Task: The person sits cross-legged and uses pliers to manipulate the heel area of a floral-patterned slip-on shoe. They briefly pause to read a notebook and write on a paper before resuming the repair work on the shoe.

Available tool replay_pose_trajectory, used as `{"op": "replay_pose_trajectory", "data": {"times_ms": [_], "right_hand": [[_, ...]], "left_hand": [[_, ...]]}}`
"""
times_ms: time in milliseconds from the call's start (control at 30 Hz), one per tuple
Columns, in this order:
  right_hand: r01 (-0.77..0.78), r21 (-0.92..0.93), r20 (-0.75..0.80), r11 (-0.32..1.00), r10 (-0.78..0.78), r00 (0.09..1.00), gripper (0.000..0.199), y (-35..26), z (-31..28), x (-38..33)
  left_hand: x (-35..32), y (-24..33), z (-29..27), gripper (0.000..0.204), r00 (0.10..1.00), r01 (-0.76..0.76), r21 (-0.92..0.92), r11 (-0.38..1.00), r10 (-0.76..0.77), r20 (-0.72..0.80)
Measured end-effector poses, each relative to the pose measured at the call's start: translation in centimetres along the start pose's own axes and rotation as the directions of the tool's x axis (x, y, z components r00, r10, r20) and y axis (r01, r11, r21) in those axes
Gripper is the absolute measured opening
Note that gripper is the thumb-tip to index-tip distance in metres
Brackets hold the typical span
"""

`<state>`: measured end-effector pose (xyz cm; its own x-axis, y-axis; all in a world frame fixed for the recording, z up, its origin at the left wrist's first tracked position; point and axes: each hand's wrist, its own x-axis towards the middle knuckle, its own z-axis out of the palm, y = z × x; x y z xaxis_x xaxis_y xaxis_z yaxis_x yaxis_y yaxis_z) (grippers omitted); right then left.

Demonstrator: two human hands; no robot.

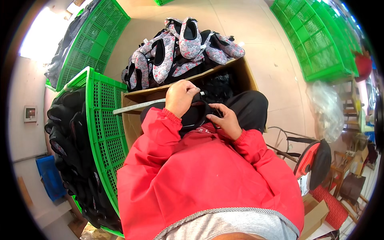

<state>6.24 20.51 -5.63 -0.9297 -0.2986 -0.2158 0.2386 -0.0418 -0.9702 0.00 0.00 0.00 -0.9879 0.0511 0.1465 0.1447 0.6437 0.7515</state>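
Over my lap is a black cloth shoe [195,117], its opening turned up towards me. My left hand [182,98] is closed at its far edge, fingers pinched together. On the other side my right hand [227,121] grips the rim between thumb and fingers. Part of the shoe blends into my dark trousers, so its full outline is hard to make out. A pale, narrow strip [138,107] runs from the crate side towards my left wrist. Just beyond my hands stands a cardboard box [249,75] with dark items inside.
Grey-and-red floral shoes [164,54] are heaped beyond the box. At my left, a green crate [108,120] holds many black shoes [72,132]. Another green crate [94,40] stands behind it, and one [312,38] at far right. A chair [314,160] is at right.
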Motion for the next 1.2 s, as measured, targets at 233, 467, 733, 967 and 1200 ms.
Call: {"op": "replay_pose_trajectory", "data": {"times_ms": [233,467,733,967,1200], "right_hand": [[-0.044,-0.026,0.01,0.999,0.045,0.999,0.034,-0.4,-0.1,0.0],[-0.128,-0.305,-0.043,0.944,0.12,0.992,0.048,0.0,-1.0,1.5],[-0.002,-0.357,-0.175,0.934,-0.065,0.982,0.041,0.8,1.2,2.0],[-0.083,0.069,0.046,0.994,0.08,0.996,0.012,0.2,1.9,1.9],[-0.087,0.044,0.141,0.995,0.08,0.987,0.015,0.6,0.9,2.6]], "left_hand": [[-0.6,0.9,-2.1,0.014,0.989,0.043,0.355,0.934,0.01,-0.146],[-4.6,2.9,-4.2,0.037,0.974,-0.152,0.642,0.751,0.003,0.228],[-6.0,4.2,-6.3,0.017,0.817,-0.178,0.645,0.743,-0.254,0.517],[-4.6,4.1,-5.6,0.046,0.898,-0.296,0.392,0.871,0.114,0.425],[-2.0,-0.9,-1.8,0.014,0.861,-0.393,0.1,0.914,0.328,0.389]]}}
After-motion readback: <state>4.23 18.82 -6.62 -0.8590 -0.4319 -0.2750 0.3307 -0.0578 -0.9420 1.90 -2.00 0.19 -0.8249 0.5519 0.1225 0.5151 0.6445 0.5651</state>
